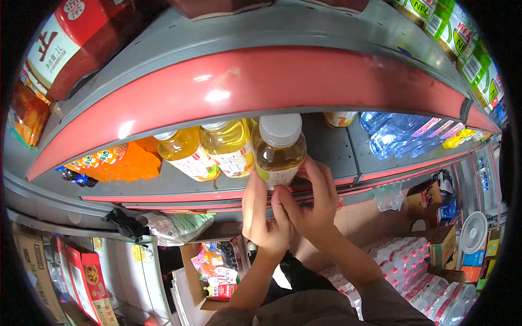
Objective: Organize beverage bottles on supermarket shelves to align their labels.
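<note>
Both of my hands hold one white-capped juice bottle (279, 153) at the front edge of a grey shelf (332, 150). My left hand (265, 216) grips its lower left side, and my right hand (312, 199) grips the lower right. The bottle is upright or nearly so; whether its base touches the shelf is hidden by my fingers. Two similar bottles with yellow contents stand just left of it, the nearer juice bottle (228, 148) and a second juice bottle (189, 155). Behind on the right, another bottle (340, 118) shows only its lower part.
A pink-edged upper shelf (261, 81) overhangs the bottles. Orange drink bottles (122, 163) lie to the left, blue-tinted water bottles (399, 132) to the right. Below are an open carton of packets (193, 277), wrapped packs of bottled water (403, 261) and a white fan (473, 232).
</note>
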{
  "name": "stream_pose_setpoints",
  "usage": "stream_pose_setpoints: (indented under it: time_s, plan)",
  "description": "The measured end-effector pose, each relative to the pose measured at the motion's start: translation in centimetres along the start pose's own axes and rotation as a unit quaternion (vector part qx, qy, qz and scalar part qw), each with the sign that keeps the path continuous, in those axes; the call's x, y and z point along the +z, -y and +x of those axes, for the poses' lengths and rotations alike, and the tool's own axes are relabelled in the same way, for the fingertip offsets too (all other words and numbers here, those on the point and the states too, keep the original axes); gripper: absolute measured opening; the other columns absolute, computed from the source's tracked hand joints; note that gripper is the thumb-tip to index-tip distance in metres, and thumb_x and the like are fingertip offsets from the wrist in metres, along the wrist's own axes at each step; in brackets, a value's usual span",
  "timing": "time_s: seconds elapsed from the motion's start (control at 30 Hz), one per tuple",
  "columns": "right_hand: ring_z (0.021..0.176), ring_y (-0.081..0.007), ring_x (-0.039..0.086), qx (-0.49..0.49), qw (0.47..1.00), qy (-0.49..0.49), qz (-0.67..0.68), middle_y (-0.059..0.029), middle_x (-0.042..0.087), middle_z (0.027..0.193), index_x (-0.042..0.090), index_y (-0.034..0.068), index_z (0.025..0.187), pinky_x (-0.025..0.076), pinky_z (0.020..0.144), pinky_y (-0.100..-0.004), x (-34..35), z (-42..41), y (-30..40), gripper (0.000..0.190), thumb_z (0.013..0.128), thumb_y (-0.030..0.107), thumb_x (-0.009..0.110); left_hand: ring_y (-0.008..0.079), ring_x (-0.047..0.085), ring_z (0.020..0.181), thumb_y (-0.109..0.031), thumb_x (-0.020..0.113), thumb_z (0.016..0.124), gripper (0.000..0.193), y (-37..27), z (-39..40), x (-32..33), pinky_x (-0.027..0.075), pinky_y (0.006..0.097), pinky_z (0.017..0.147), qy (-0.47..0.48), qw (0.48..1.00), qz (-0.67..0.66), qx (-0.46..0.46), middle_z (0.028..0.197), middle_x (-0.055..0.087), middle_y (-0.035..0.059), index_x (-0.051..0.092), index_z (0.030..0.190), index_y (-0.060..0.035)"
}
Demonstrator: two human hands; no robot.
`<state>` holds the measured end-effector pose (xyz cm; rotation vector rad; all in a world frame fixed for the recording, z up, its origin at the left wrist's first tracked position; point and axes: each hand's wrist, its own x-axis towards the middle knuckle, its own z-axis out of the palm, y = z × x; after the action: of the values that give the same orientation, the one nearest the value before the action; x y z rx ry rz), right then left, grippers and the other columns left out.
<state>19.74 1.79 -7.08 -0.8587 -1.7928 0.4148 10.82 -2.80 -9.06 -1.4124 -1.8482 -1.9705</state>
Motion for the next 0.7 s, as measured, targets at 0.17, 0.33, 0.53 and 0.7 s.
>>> stream_pose_setpoints:
  time_s: [0.17, 0.33, 0.53, 0.7]
  plan:
    - [0.102, -0.0271, 0.070, 0.018, 0.998, -0.045, -0.041, -0.0168, 0.068, 0.119, 0.056, -0.005, 0.140, 0.059, 0.085, -0.0368, 0.8, -0.7, 0.3, 0.070, 0.079, 0.007, 0.089, 0.0339, 0.072, 0.101, 0.011, 0.073, 0.087, 0.029, 1.4, -0.3, 0.0, 0.058, 0.0416, 0.092, -0.041, 0.997, 0.022, 0.068, 0.113, 0.072, 0.0210, 0.074, 0.116, 0.0075]
    - [0.110, -0.0424, 0.068, 0.054, 0.998, -0.042, -0.014, -0.0244, 0.067, 0.124, 0.058, -0.003, 0.137, 0.058, 0.092, -0.0469, 1.3, -1.1, 0.2, 0.062, 0.086, 0.019, 0.087, 0.0323, 0.072, 0.100, 0.011, 0.077, 0.084, 0.027, 1.6, -0.2, 0.4, 0.058, 0.0404, 0.088, -0.046, 0.997, 0.017, 0.063, 0.110, 0.073, 0.0178, 0.076, 0.111, 0.0062]
    - [0.104, -0.0443, 0.069, 0.063, 0.997, -0.049, -0.008, -0.0252, 0.067, 0.118, 0.059, -0.003, 0.134, 0.058, 0.088, -0.0479, 1.7, 0.4, 0.7, 0.054, 0.088, 0.014, 0.083, 0.0284, 0.070, 0.101, 0.003, 0.081, 0.085, 0.029, 2.0, 0.5, 0.6, 0.052, 0.0388, 0.093, -0.036, 0.989, 0.103, 0.096, 0.115, 0.077, 0.0146, 0.078, 0.114, -0.0002]
    - [0.099, -0.0456, 0.069, 0.064, 0.996, -0.067, -0.007, -0.0258, 0.067, 0.112, 0.058, -0.003, 0.135, 0.057, 0.085, -0.0493, 2.5, 1.1, 0.2, 0.054, 0.088, 0.013, 0.081, 0.0255, 0.067, 0.096, 0.000, 0.080, 0.084, 0.028, 1.6, 0.7, 1.2, 0.048, 0.0376, 0.088, -0.038, 0.988, 0.130, 0.078, 0.120, 0.078, 0.0105, 0.082, 0.112, -0.0032]
